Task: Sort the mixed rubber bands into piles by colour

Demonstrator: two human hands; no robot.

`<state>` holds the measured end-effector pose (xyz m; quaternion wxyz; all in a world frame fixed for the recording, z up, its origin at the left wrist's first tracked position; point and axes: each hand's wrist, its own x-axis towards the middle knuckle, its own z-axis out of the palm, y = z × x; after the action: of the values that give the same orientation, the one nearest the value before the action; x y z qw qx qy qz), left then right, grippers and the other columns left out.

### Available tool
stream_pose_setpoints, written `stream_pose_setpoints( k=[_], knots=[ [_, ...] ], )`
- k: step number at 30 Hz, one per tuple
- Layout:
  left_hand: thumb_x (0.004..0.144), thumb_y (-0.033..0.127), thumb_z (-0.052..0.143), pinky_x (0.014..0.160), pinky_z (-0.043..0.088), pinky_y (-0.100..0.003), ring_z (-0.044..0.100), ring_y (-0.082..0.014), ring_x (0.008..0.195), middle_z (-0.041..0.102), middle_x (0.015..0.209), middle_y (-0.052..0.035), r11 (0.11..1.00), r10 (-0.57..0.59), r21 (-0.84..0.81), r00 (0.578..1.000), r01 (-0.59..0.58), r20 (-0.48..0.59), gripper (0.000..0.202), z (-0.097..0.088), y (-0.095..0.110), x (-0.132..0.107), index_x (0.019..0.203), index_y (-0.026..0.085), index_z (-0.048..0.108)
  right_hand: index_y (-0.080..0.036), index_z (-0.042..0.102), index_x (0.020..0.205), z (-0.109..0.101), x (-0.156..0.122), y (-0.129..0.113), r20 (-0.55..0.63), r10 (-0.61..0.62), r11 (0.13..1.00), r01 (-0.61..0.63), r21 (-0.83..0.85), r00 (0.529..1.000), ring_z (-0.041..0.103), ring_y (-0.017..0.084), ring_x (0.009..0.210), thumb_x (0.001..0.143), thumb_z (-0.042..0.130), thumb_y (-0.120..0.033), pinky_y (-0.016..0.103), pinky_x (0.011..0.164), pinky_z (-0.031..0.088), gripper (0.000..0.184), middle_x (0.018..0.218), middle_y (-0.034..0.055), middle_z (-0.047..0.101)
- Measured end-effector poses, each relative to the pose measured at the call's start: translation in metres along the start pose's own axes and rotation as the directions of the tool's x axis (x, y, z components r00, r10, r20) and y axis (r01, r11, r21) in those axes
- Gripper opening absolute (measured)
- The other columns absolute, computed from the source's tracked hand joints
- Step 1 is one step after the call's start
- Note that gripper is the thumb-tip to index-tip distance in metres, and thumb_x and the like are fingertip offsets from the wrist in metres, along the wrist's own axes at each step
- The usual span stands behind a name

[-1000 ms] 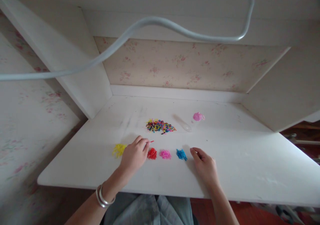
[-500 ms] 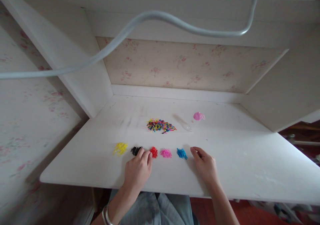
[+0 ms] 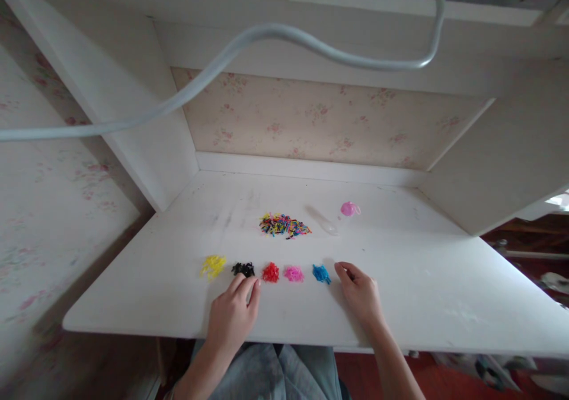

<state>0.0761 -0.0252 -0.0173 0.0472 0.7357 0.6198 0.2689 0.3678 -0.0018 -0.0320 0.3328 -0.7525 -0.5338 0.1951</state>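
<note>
Small rubber bands lie sorted by colour in a row: a yellow pile [image 3: 213, 266], a black pile [image 3: 244, 268], a red pile [image 3: 271, 272], a pink pile [image 3: 294, 274] and a blue pile [image 3: 321, 274]. My left hand [image 3: 233, 308] hovers at the near edge of the black pile, fingers bent and slightly apart, with nothing visible in them. Just right of the blue pile is my right hand [image 3: 359, 292], its fingers curled and thumb pressed to the index finger. Whatever it pinches, if anything, is too small to see. Behind the row lies a mixed-colour heap of rubber bands [image 3: 284, 226].
A clear plastic piece [image 3: 326, 225] lies right of the mixed heap, with a pink lid-like piece with a loop [image 3: 349, 209] farther back. The white desk [image 3: 422, 281] has side panels and a back wall. A pale cable [image 3: 275, 31] crosses the upper view.
My left hand has drawn back and left from beside the red pile, and its fingers have loosened; the red pile is now fully in sight. My right hand stays beside the blue pile.
</note>
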Motion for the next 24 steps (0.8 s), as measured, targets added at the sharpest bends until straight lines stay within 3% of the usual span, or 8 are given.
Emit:
stream_pose_setpoints(
  k=[4, 7, 10, 15, 19, 24],
  knots=[
    [0.09, 0.035, 0.043, 0.063, 0.043, -0.023, 0.057, -0.013, 0.068, 0.061, 0.081, -0.0035, 0.956, -0.039, -0.29, 0.999, 0.045, 0.027, 0.025, -0.004, -0.016, -0.003, 0.091, 0.02, 0.063, -0.017, 0.071, 0.09, -0.003, 0.01, -0.004, 0.065, -0.034, 0.999, 0.036, -0.034, 0.997, 0.058, 0.015, 0.061, 0.082, 0.04, -0.054, 0.022, 0.055, 0.039, 0.049, 0.068, 0.0027, 0.066],
    [0.089, 0.037, 0.044, 0.06, 0.042, -0.023, 0.054, -0.0129, 0.065, 0.058, 0.074, -0.0022, 0.905, -0.087, -0.412, 0.994, 0.105, 0.062, 0.027, -0.008, -0.02, 0.001, 0.087, 0.019, 0.064, -0.017, 0.071, 0.09, -0.009, 0.019, -0.026, 0.097, -0.059, 0.995, 0.067, -0.081, 0.994, 0.058, 0.015, 0.06, 0.083, 0.038, -0.054, 0.021, 0.053, 0.039, 0.05, 0.067, 0.0022, 0.066],
    [0.088, 0.039, 0.045, 0.058, 0.04, -0.023, 0.051, -0.0125, 0.062, 0.055, 0.07, -0.0009, 0.877, -0.113, -0.459, 0.99, 0.142, 0.09, 0.027, -0.011, -0.02, 0.003, 0.084, 0.019, 0.064, -0.022, 0.071, 0.09, -0.006, 0.024, -0.06, 0.159, -0.116, 0.976, 0.142, -0.162, 0.98, 0.058, 0.014, 0.06, 0.084, 0.039, -0.053, 0.021, 0.055, 0.038, 0.045, 0.065, 0.0004, 0.066],
    [0.088, 0.038, 0.045, 0.056, 0.039, -0.023, 0.05, -0.0124, 0.061, 0.053, 0.067, -0.0004, 0.863, -0.111, -0.484, 0.989, 0.145, 0.098, 0.028, -0.014, -0.02, 0.001, 0.083, 0.019, 0.065, -0.029, 0.07, 0.097, 0.026, 0.036, -0.105, 0.287, -0.133, 0.891, 0.241, -0.386, 0.949, 0.063, 0.018, 0.077, 0.084, 0.046, -0.041, 0.025, 0.066, 0.041, 0.03, 0.083, 0.0036, 0.069],
    [0.088, 0.037, 0.045, 0.057, 0.04, -0.022, 0.05, -0.0125, 0.062, 0.054, 0.068, -0.0012, 0.839, -0.111, -0.525, 0.99, 0.141, 0.089, 0.029, -0.018, -0.023, -0.001, 0.087, 0.018, 0.066, -0.028, 0.067, 0.105, 0.047, 0.049, -0.115, 0.316, -0.088, 0.834, 0.244, -0.496, 0.945, 0.063, 0.023, 0.088, 0.085, 0.046, -0.038, 0.031, 0.073, 0.042, 0.031, 0.098, 0.0092, 0.068],
    [0.089, 0.037, 0.045, 0.057, 0.04, -0.022, 0.049, -0.0123, 0.062, 0.053, 0.068, -0.0011, 0.819, -0.116, -0.554, 0.989, 0.149, 0.094, 0.028, -0.019, -0.025, 0.0, 0.086, 0.018, 0.066, -0.025, 0.066, 0.106, 0.055, 0.056, -0.116, 0.329, -0.059, 0.797, 0.243, -0.553, 0.943, 0.063, 0.023, 0.088, 0.089, 0.04, -0.04, 0.03, 0.072, 0.043, 0.034, 0.098, 0.0101, 0.067]
  ],
)
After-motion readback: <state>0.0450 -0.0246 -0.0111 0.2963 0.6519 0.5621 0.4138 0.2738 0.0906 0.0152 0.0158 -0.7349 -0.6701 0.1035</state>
